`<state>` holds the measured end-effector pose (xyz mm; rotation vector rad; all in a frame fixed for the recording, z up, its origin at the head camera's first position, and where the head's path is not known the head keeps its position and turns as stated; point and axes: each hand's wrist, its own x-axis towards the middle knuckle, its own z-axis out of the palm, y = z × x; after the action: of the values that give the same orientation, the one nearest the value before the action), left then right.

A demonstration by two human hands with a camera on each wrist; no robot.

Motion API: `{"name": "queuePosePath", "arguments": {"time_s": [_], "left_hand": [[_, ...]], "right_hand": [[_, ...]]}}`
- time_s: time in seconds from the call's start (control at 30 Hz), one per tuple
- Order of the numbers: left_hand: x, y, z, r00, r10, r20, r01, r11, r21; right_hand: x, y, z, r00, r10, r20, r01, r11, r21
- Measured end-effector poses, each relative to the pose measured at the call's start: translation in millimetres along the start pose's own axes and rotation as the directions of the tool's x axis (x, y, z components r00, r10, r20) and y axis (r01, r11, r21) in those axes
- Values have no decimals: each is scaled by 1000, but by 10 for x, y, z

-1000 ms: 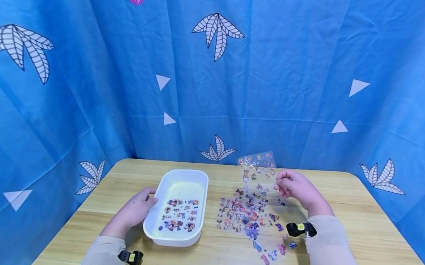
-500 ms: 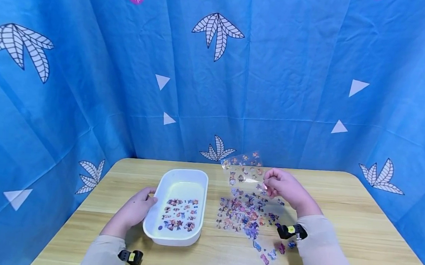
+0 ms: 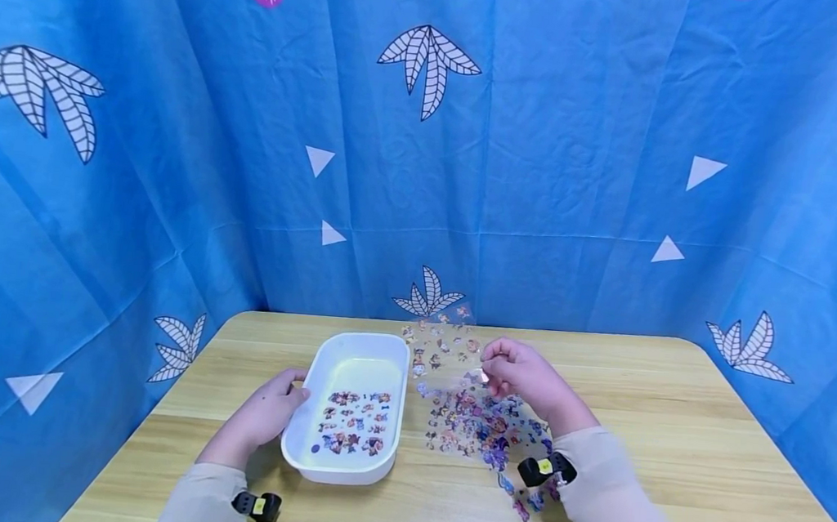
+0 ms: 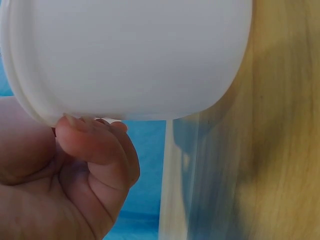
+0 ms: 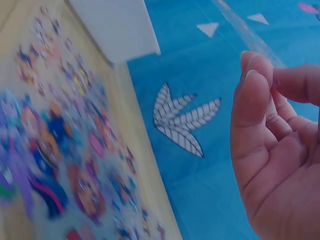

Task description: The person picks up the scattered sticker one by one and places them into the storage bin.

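My left hand (image 3: 266, 413) grips the left rim of a white plastic tub (image 3: 302, 466), thumb over the edge and curled fingers against its outer wall, as the left wrist view shows. Inside the tub lies a clear sticker sheet (image 3: 354, 424) printed with small cartoon figures. Between thumb and fingertips, my right hand (image 3: 527, 378) pinches the edge of another clear sticker sheet (image 3: 441, 346). This sheet hangs raised above the table, its left edge close to the tub's right rim. Below the right hand spreads a pile of sticker sheets (image 5: 75, 135) with colourful figures.
The pile of sheets (image 3: 460, 432) lies on the wooden table (image 3: 670, 445), to the right of the tub. Behind the table's far edge hangs a blue curtain (image 3: 572, 183) with leaf and triangle prints.
My right hand has moved left with the pinched sticker sheet, bringing it from above the pile's far side to near the tub. The left hand and the tub have stayed in place.
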<state>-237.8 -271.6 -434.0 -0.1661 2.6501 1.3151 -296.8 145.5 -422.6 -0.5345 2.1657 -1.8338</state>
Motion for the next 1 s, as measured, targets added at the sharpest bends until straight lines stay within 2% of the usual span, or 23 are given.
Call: {"name": "queuePosePath", "arguments": {"time_s": [0.37, 0.67, 0.8, 1.0], "left_hand": [[-12, 6, -4, 1000, 16, 6, -16, 1000, -6], [5, 6, -3, 1000, 22, 9, -22, 1000, -8], [7, 15, -6, 1000, 26, 13, -26, 1000, -8], [-4, 21, -12, 1000, 17, 15, -17, 1000, -5]], "right_hand": [[39, 12, 330, 998, 26, 50, -30, 996, 80], [40, 23, 527, 996, 64, 54, -71, 988, 138], [35, 6, 618, 996, 60, 62, -67, 990, 126], [6, 10, 764, 992, 99, 74, -106, 991, 87]]}}
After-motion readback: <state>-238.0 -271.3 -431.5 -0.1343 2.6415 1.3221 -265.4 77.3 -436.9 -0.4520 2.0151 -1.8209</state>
